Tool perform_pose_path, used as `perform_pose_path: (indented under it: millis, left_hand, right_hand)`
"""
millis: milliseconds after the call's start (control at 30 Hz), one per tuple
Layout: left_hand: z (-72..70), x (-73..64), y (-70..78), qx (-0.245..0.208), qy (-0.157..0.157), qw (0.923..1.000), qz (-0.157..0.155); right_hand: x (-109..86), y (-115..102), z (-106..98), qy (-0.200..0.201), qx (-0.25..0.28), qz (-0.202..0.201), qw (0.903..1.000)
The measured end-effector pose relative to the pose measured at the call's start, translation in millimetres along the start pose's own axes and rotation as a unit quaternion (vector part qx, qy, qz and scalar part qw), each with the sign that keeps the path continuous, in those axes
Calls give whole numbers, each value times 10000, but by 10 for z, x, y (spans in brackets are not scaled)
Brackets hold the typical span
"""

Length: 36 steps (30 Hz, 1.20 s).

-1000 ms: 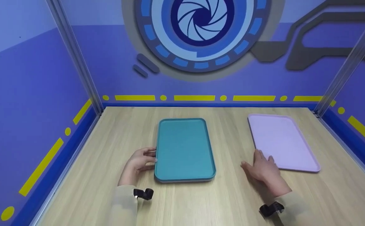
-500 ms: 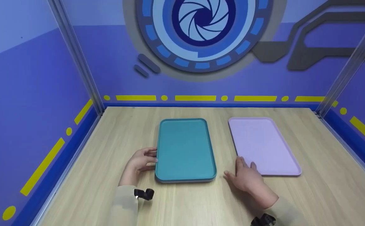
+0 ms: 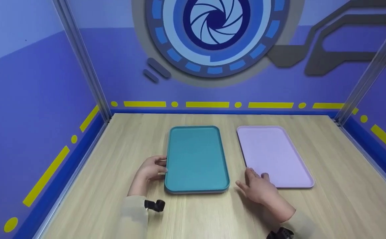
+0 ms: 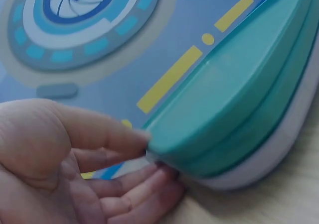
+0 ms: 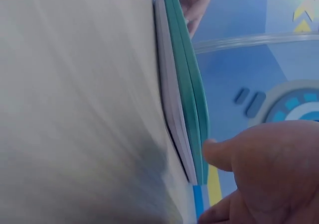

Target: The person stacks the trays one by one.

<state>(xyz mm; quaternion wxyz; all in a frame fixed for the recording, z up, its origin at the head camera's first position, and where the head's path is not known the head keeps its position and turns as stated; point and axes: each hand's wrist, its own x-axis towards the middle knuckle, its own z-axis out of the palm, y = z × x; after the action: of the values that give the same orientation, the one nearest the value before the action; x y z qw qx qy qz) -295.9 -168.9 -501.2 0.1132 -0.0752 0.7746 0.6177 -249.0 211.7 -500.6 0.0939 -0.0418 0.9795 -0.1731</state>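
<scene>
In the head view, a teal rectangular tray (image 3: 197, 159) lies on top of a stack mid-table. Side views show another teal tray under it and pale trays (image 5: 172, 84) at the bottom. My left hand (image 3: 150, 168) touches the stack's left side, its thumb at the upper rim and its fingers lower down. A lavender tray (image 3: 274, 154) lies flat to the stack's right, a narrow gap between them. My right hand (image 3: 259, 189) rests fingertips on that tray's near-left edge. Its thumb sticks out toward the stack, apart from the lavender tray.
The light wooden table (image 3: 196, 215) is closed in by blue printed panels (image 3: 120, 66) at the back and sides. Metal posts (image 3: 85, 63) stand at the back corners. Each wrist carries a small black camera (image 3: 154, 205).
My right hand has slid the lavender tray leftward, toward the teal stack, and slightly nearer to me. My left hand has stayed at the stack, which has not moved.
</scene>
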Motion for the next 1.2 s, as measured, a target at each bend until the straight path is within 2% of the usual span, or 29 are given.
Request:
perform_pose_path:
  millis: [167, 300, 367, 433, 533, 633, 700, 800, 867, 967, 1067, 1133, 1200]
  left_hand:
    - [192, -42, 208, 789, 658, 9946, 157]
    - [456, -108, 367, 807, 1079, 9877, 796]
    - [627, -144, 422, 656, 1038, 9849, 1222]
    - [822, -177, 475, 503, 853, 9827, 1568]
    - [1135, -211, 572, 180, 363, 9839, 1738]
    - [1436, -225, 692, -424, -191, 9873, 1521]
    - [1615, -221, 780, -898, -534, 9867, 1242]
    - [1847, -183, 884, -1492, -980, 9814, 709]
    - [1988, -128, 913, -1834, -1190, 9752, 349]
    - [2182, -48, 910, -2175, -1294, 9673, -144]
    - [2345, 21, 885, -2433, -1214, 9606, -579]
    - [2429, 62, 868, -2518, -1099, 9585, -761]
    - [2501, 100, 851, -2635, -971, 9554, -913]
  right_hand:
    - [24, 127, -134, 90, 656, -230, 9975]
    - [36, 312, -251, 213, 1571, -500, 9861]
    - [66, 424, -319, 400, 1952, -567, 9783]
    - [104, 540, -401, 638, 2133, -560, 9733]
    - [193, 729, -551, 1051, 2055, -479, 9718]
    - [290, 926, -715, 1286, 1981, -308, 9712]
    - [349, 1056, -818, 1351, 2005, -141, 9702]
    - [417, 1240, -960, 1306, 2072, 201, 9693]
    - [448, 1356, -1040, 1221, 2151, 477, 9677]
    - [476, 1519, -1136, 1049, 2209, 848, 9659]
    - [493, 1669, -1187, 991, 2135, 1043, 9663]
    - [510, 1745, -1193, 846, 2360, 1210, 9605]
    - [519, 1807, -1193, 578, 2766, 1424, 9486]
